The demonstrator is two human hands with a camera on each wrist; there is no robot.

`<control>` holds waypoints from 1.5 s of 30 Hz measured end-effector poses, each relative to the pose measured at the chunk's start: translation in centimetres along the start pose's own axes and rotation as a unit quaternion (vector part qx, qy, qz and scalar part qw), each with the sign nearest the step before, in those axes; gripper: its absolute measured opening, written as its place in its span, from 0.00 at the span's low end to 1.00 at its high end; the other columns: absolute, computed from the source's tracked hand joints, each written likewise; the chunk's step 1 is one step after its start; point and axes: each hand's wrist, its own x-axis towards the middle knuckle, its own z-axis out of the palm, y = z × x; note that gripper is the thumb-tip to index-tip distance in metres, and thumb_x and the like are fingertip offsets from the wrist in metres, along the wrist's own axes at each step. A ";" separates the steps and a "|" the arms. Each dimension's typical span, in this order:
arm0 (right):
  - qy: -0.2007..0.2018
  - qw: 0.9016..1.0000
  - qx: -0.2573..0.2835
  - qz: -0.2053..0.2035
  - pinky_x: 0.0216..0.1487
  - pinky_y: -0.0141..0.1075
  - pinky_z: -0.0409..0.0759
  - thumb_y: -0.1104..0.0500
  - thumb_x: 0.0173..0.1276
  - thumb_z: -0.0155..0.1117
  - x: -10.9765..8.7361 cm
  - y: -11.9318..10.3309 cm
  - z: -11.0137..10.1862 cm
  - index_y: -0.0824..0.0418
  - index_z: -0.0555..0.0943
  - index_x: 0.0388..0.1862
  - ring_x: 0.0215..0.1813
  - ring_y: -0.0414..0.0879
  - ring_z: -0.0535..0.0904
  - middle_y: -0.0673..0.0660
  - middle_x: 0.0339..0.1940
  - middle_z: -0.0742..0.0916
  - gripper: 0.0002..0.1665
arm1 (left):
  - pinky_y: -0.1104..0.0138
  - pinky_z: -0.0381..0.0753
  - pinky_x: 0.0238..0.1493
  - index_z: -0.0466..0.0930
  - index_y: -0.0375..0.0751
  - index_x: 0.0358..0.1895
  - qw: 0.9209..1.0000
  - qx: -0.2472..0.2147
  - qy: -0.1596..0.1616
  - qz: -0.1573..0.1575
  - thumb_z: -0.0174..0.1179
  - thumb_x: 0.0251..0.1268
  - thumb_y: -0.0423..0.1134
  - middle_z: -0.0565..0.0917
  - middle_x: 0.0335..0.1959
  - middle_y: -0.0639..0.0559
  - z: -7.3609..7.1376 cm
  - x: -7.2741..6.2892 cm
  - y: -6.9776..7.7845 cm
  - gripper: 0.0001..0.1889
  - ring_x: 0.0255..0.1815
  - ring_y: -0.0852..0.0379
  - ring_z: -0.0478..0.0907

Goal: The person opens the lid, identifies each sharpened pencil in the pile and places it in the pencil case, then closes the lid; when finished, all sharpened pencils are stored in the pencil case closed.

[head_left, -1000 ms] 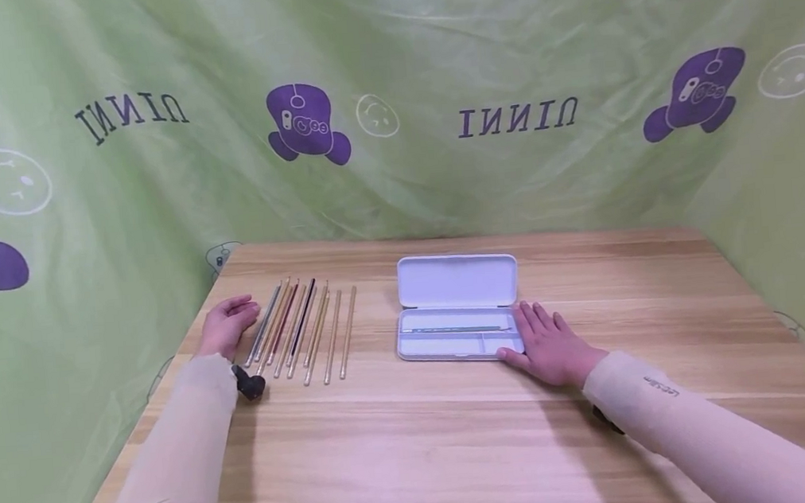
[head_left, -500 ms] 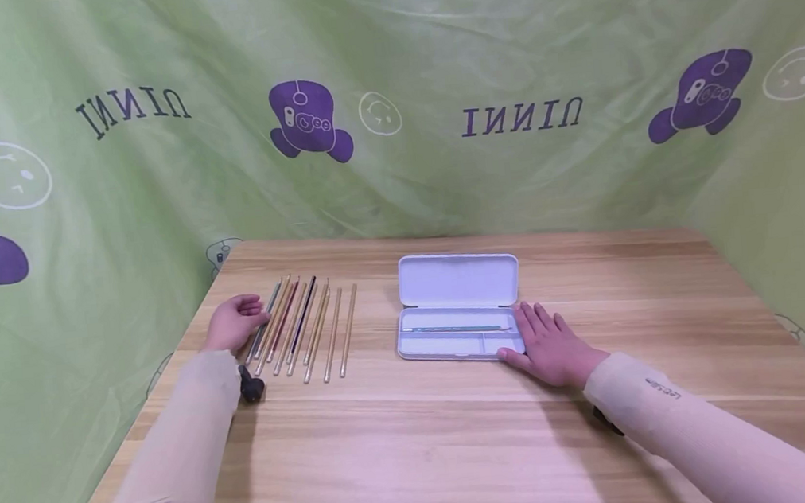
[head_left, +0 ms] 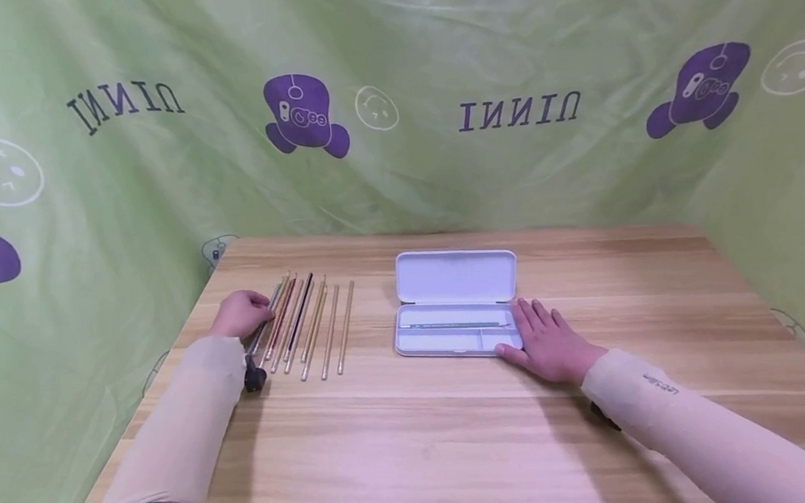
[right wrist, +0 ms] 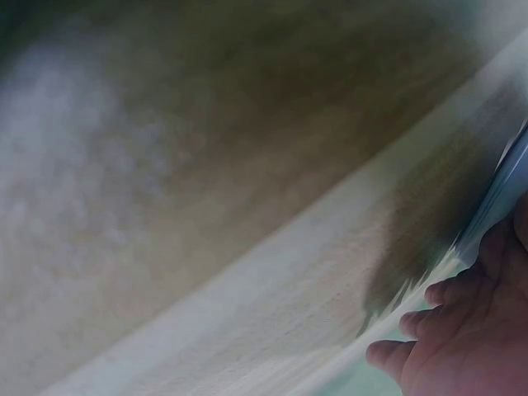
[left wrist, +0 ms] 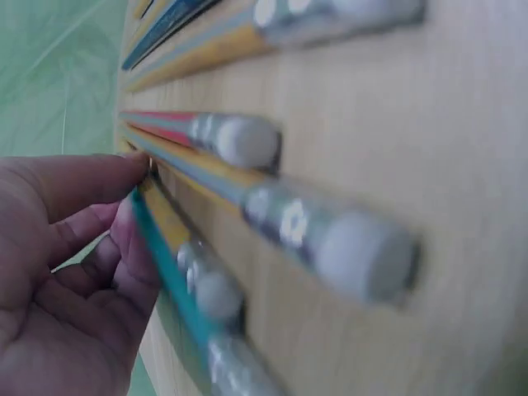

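Observation:
My left hand (head_left: 241, 313) is at the left end of a row of pencils on the table. In the left wrist view, its thumb and fingers pinch a green pencil (left wrist: 173, 272) near the far end, the thumb tip right beside a yellow pencil (left wrist: 169, 219). My right hand (head_left: 553, 344) lies flat with fingers spread, its thumb and fingertips along the right edge of a white pencil case (head_left: 456, 275). The case stands open, lid tilted back, with one greenish pencil (head_left: 452, 325) lying lengthwise in its long compartment. The right wrist view catches the fingers (right wrist: 417, 322) extended.
More pencils lie slanted side by side right of my left hand: a red pencil (left wrist: 165, 125), a dark pencil (head_left: 300, 312) and several natural-wood ones, eraser ends toward me. A green printed curtain (head_left: 396, 180) hangs behind the wooden table (head_left: 405, 443).
My left hand has moved right and closed its thumb and fingers onto the leftmost pencils. My right hand and the pencil case have stayed in place.

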 end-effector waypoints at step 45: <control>-0.001 1.000 -0.004 0.000 0.77 0.70 0.44 0.35 0.80 0.48 0.0 0.1 -0.1 0.79 0.46 0.80 0.80 0.76 0.44 0.79 0.80 0.55 0.56 | 0.57 0.71 0.70 0.51 0.12 0.73 0.881 -0.458 -0.108 0.049 0.40 0.83 0.25 0.86 0.43 0.53 1.2 1.7 8.9 0.24 0.48 0.60 0.84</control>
